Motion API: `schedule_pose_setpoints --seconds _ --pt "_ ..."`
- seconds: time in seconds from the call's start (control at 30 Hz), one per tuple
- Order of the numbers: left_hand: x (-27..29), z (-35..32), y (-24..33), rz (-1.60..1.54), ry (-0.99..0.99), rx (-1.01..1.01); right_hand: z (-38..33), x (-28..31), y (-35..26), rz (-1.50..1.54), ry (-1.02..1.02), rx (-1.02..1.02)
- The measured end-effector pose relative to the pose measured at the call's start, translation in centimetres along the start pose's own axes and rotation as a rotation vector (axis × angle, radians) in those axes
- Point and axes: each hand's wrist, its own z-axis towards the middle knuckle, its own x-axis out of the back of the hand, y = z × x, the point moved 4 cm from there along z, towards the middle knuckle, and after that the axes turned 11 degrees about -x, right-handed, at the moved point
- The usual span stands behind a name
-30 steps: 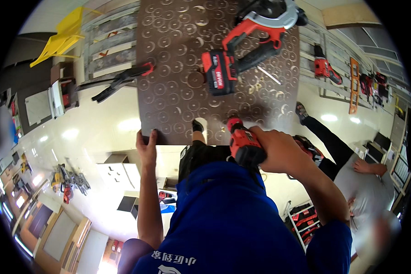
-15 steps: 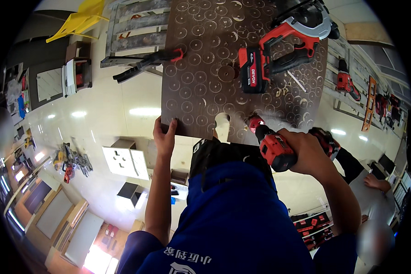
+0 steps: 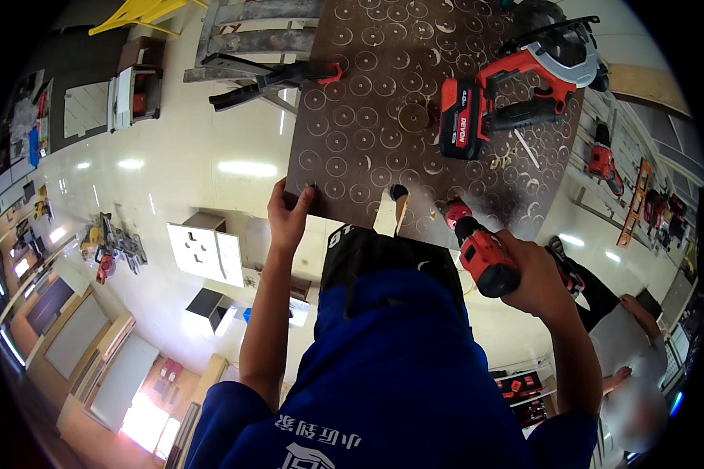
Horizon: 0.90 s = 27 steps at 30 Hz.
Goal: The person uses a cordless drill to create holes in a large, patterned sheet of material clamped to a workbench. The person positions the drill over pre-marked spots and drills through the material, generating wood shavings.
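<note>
My left hand [image 3: 289, 215] grips the near left corner of a brown board [image 3: 328, 191], thumb on top and fingers around the edge. The board is covered with round saw marks, each with a centre hole. In my right hand [image 3: 533, 273] is a red and black cordless drill [image 3: 489, 262], its red hole saw [image 3: 455, 211] down at the board near the front edge. Pale dust blurs the wood around it, so the depth of cut is hidden. Just left of the hole saw, a rounded notch [image 3: 387, 215] opens through the front edge.
A red and black cordless circular saw [image 3: 536, 86] lies on the board's far right, beside a white stick [image 3: 527, 148] and shavings. A clamp [image 3: 281, 82] holds the left edge. Another drill [image 3: 602, 160] and an orange level [image 3: 636, 203] lie right. A person [image 3: 622, 336] is at right.
The view has shifted, so the board and tools sit further right in the picture. Haze around the hole saw is plainer. Both hands keep their holds.
</note>
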Motion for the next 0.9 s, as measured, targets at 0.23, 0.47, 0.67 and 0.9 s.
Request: schedule_pose_setpoints --seconds 0.23,0.47,0.67,0.9 --pt "0.2 -0.1 -1.1 -0.05 0.01 0.001 0.5 -0.2 0.1 0.029 -0.025 -0.098" --pt "0.2 0.2 -0.4 -0.036 0.004 0.0 0.4 -0.1 -1.0 0.022 -0.058 -0.105" --pt "0.6 0.2 0.8 0.08 -0.041 0.051 0.3 -0.5 -0.4 0.166 0.011 -0.092" --pt "0.5 0.2 0.3 0.031 0.007 0.002 -0.5 -1.0 -0.5 0.3 0.055 -0.153"
